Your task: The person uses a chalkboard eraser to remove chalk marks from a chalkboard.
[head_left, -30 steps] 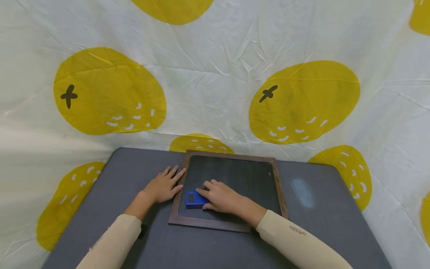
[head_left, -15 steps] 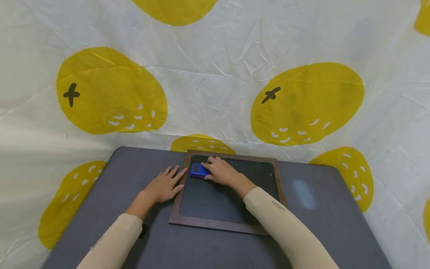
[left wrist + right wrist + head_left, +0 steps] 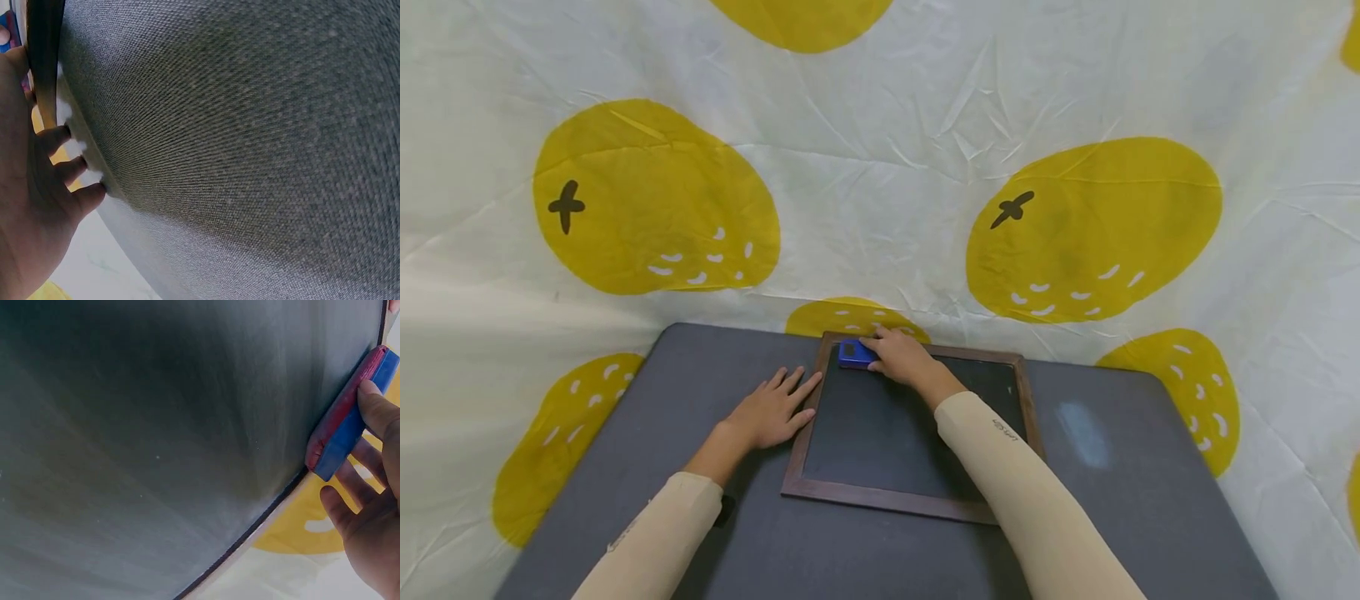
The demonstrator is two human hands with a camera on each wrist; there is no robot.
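A framed chalkboard [image 3: 880,450] with a brown wooden frame lies on the grey table. My right hand [image 3: 904,357] grips a blue chalkboard eraser [image 3: 853,353] at the board's far left corner. In the right wrist view the eraser's reddish felt side [image 3: 344,406] lies against the dark board surface, thumb on the near side and fingers behind. My left hand [image 3: 769,412] rests with spread, straight fingers on the table, its thumb and index finger at the frame's left edge. Faint pale streaks show on the board in the right wrist view.
A pale chalky smudge [image 3: 1082,435] marks the grey table [image 3: 850,554] right of the board. Behind the far table edge hangs a white cloth [image 3: 865,192] printed with yellow fruit shapes. Beige sleeves cover both forearms.
My right hand has slid the eraser from the board's near left part up to its far left corner. The left hand stays in place at the frame.
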